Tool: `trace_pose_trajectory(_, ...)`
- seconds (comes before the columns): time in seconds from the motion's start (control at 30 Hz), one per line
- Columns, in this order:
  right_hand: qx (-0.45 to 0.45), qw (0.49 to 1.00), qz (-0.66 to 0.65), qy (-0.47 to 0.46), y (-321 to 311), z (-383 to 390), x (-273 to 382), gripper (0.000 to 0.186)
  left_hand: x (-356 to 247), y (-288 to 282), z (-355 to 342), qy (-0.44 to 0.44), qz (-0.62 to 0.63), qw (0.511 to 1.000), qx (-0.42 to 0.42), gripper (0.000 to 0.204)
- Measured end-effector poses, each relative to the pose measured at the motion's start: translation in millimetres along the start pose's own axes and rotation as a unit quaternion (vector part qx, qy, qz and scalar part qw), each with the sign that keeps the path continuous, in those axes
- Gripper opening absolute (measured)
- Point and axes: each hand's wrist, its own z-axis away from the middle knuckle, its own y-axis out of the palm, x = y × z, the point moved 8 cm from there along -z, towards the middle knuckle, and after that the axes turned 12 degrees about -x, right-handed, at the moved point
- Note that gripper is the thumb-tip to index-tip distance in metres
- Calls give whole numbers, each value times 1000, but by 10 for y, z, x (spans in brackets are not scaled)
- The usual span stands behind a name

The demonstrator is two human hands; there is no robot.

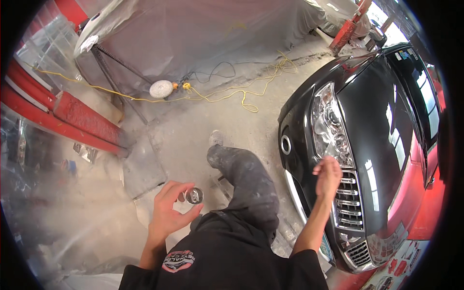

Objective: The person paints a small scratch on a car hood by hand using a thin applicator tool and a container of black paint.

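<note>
While the black car (367, 106) stands at the person's right, the left hand (170, 208) is out on the side away from it, well apart from its bumper, pinching a small round disc (195, 195) between thumb and bent fingers. The disc is dark with a silvery raised-looking mark on its face, which is turned up toward the viewer; its underside is hidden. The right hand (329, 176) is at the car's front, over the join of headlight (332, 128) and grille (349, 200), fingers loosely curled; contact with the car, or anything inside the curl, cannot be told. Handling estimate: the disc is probably light and stiff, its glossy face likely slippery under dusty fingers and perhaps easily scratched. Best hold: opposite points of the rim, thumb against fingers, leaving the face untouched; a hard squeeze on so short an edge could make it slip out. Surroundings, taken from the car: dusty grey floor (193, 133) alongside it; a yellow cord (145, 99) beyond its front on the left, near a pale round pad (161, 89); a red post (84, 118) farther left of it.
</note>
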Motion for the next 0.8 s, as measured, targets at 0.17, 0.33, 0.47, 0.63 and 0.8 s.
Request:
trace_pose_trajectory(0.17, 148, 982, 49, 111, 1195, -47, -1068, 14, 348, 36, -323, -39, -23, 998, -36, 47)
trace_pose_trajectory(0.33, 172, 950, 158, 207, 2162, -454, -2231, 15, 772, 188, -1299, 22, -79, 996, -44, 44)
trace_pose_trajectory(0.47, 163, 937, 117, 286, 2740, -816, -2700, 19, 1102, 499, -2467, 51, -168, 984, 26, 53)
trace_pose_trajectory(0.63, 136, 945, 124, 270, 3057, -1312, -2624, 20, 1181, 1183, -3588, 142, -102, 981, 86, 46)
trace_pose_trajectory(0.8, 69, 963, 151, 213, 2873, -1747, -2081, 23, 1255, 1870, -4355, 113, -22, 978, 175, 43)
